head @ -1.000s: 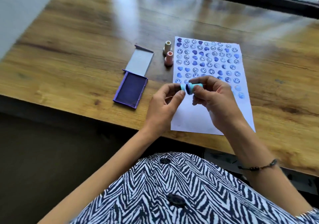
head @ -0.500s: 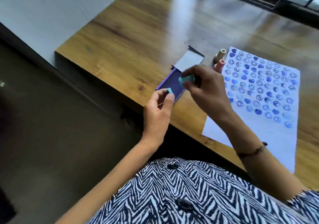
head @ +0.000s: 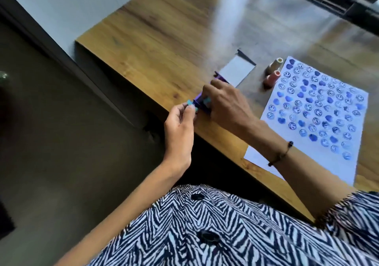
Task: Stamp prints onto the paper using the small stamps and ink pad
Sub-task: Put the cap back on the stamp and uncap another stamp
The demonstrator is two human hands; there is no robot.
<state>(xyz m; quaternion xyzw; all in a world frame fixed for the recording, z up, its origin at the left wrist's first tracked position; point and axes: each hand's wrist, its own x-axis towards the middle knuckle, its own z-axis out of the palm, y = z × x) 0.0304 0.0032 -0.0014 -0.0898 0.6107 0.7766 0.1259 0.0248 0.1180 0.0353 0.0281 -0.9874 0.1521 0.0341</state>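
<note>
- Paper (head: 320, 120) lies on the table (head: 164, 46), mostly filled with blue prints.
- Ink pad (head: 202, 101) sits open under the right hand (head: 225, 103), which presses the teal stamp (head: 206, 101) down: inking, likely.
- Left hand (head: 180, 122) pinches its cap (head: 45, 102); next, stamp a bare patch.

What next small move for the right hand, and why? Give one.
Probably lift the stamp off the ink pad and carry it to the bare near end of the paper. The right hand has it down at the pad, apparently inking it; the left hand holds the cap aside, and the printed rows stop short of that end.
</note>
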